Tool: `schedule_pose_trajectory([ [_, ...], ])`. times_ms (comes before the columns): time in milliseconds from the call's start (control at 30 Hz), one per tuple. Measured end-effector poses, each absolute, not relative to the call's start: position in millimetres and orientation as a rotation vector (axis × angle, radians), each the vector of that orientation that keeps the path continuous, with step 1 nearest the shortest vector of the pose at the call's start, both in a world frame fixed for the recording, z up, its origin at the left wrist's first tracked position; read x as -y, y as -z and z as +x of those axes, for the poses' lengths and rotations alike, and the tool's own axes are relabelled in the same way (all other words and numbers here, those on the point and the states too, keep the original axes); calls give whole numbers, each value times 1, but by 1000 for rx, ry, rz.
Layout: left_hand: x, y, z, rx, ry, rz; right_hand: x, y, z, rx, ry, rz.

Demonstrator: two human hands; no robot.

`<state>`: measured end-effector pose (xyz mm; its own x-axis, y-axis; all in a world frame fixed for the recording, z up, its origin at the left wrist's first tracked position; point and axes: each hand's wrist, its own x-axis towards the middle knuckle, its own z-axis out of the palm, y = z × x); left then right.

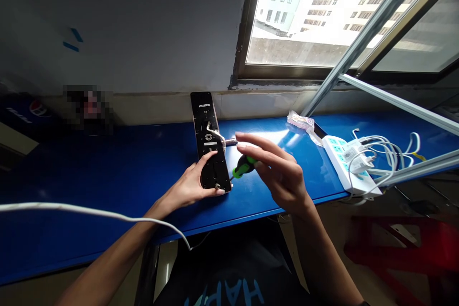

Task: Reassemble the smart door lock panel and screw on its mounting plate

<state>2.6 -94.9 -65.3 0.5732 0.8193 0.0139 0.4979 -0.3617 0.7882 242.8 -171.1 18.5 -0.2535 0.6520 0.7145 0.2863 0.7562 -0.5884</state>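
A long black panel (pixel 211 165), which looks like part of a door lock, leans tilted on the blue table with its far end by the wall. Small screws, labels and a white cable (pixel 216 132) show on its face. My left hand (pixel 190 184) grips the panel's near end, thumb and fingers around its left and lower edges. In my right hand (pixel 283 174) is a green and black screwdriver (pixel 245 166), its handle under the outstretched fingers. The screwdriver's tip meets the panel's lower right edge. A shiny metal cylinder (pixel 230 142) sticks out from the panel's right side.
A white power strip (pixel 339 165) with plugged-in chargers and tangled cables lies at the right. Behind it are a plastic packet (pixel 300 121) and a metal frame (pixel 387 103). A white cord (pixel 89 208) crosses my left forearm. A red stool (pixel 405 248) stands below the blue table (pixel 107 172).
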Motion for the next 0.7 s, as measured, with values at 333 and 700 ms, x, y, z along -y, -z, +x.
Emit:
schedule_pose_trajectory([
  [333, 95, 68, 1, -1053, -528, 2030, 171, -20, 245, 1822, -259, -808],
  [700, 94, 64, 2, -1055, -491, 2051, 167, -10, 244, 1772, -219, -856],
])
